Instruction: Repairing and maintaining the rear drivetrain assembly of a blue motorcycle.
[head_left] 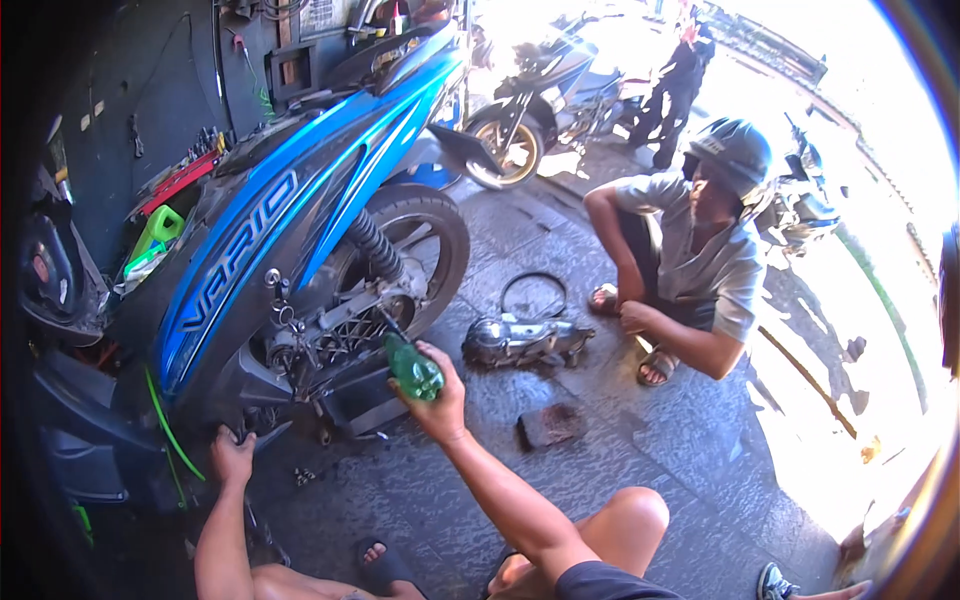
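Observation:
My right hand (440, 395) is wrapped round a green clear plastic bottle (412, 368), tilted with its narrow dark tip toward the exposed drive side of a blue and black scooter (330, 190). Behind the tip are the scooter's rear wheel (450, 235) and shock absorber spring (375, 247). Low by the scooter's dark underside, my left hand (233, 455) is closed with its fingers curled at a small dark part. What exactly it grips is too dark to make out.
A metal engine cover (525, 342) lies on the paving, with a black drive belt (535, 295) behind and a dark block (550, 427) in front. Small metal parts (303, 477) lie near my left forearm. A helmeted person (690, 250) squats at right; more motorcycles (560, 90) stand beyond.

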